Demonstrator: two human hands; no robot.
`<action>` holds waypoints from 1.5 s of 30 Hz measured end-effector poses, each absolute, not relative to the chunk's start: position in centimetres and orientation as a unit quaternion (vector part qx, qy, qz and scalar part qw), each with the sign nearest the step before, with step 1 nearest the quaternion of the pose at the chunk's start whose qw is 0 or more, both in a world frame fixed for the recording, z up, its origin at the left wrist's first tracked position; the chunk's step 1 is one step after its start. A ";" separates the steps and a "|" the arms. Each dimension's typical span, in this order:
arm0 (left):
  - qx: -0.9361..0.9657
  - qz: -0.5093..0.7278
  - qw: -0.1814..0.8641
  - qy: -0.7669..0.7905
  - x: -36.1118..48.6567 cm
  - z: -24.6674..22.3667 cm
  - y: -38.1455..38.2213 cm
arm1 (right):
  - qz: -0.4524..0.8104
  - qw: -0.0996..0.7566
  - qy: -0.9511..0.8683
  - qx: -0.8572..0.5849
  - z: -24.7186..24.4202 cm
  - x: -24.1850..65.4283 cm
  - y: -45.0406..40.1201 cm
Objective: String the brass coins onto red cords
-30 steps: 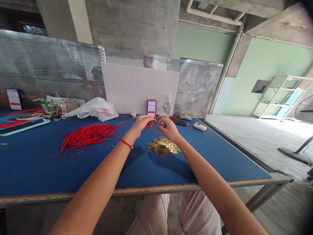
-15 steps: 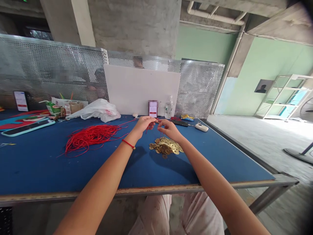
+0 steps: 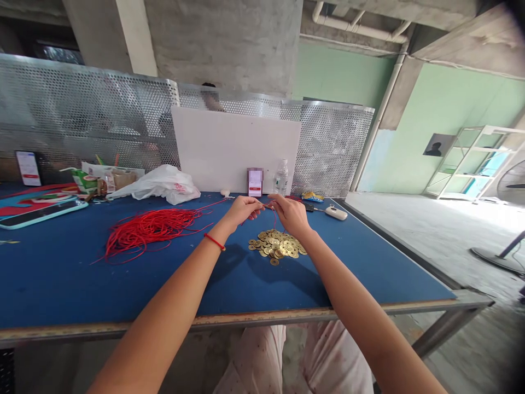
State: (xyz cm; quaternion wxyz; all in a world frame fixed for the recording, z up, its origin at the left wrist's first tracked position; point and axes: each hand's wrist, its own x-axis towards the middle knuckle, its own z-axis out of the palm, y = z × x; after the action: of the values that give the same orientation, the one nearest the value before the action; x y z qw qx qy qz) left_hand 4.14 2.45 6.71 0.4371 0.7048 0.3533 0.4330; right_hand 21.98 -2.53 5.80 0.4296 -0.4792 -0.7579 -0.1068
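Observation:
My left hand point(image 3: 243, 211) is closed in a pinch, with a thin red cord between its fingertips. Facing it, my right hand point(image 3: 290, 214) also pinches the cord, and a red cord end point(image 3: 274, 220) hangs below its fingers. The fingertips of both hands almost meet; what else they hold between them is too small to make out. Below my right hand lies a pile of brass coins point(image 3: 279, 245) with holes in their middles. A loose bundle of red cords point(image 3: 151, 232) lies on the blue table point(image 3: 164, 290) left of my left hand.
A phone point(image 3: 255, 182) and a clear plastic bottle point(image 3: 281, 178) stand before a white board point(image 3: 233, 148). A white plastic bag point(image 3: 164, 183) sits behind the cords. Near the right edge lies a white charger-like device point(image 3: 336, 213). A person's head point(image 3: 211, 97) shows behind the partition.
My right hand has turned and moved slightly left, its fingers closing toward my left hand. More of the hanging red cord shows. The person behind the partition has shifted left.

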 end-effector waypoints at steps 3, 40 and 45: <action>0.727 0.396 0.452 0.332 4.0 6.8 2.1 | -0.113 0.443 -0.745 -0.485 5.9 22.1 -2.6; 0.725 0.390 0.487 0.293 4.4 7.0 1.2 | 0.303 0.580 -0.651 -0.385 5.1 21.0 -0.5; 0.738 0.380 0.477 0.288 4.5 6.8 1.4 | 0.245 0.575 -0.686 -0.373 5.0 21.0 -0.5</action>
State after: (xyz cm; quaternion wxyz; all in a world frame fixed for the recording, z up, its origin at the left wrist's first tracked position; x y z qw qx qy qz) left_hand 4.48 1.40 6.77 0.4767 0.7384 0.2884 0.3799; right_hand 21.02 -0.50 5.03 0.5755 -0.3727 -0.6856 0.2447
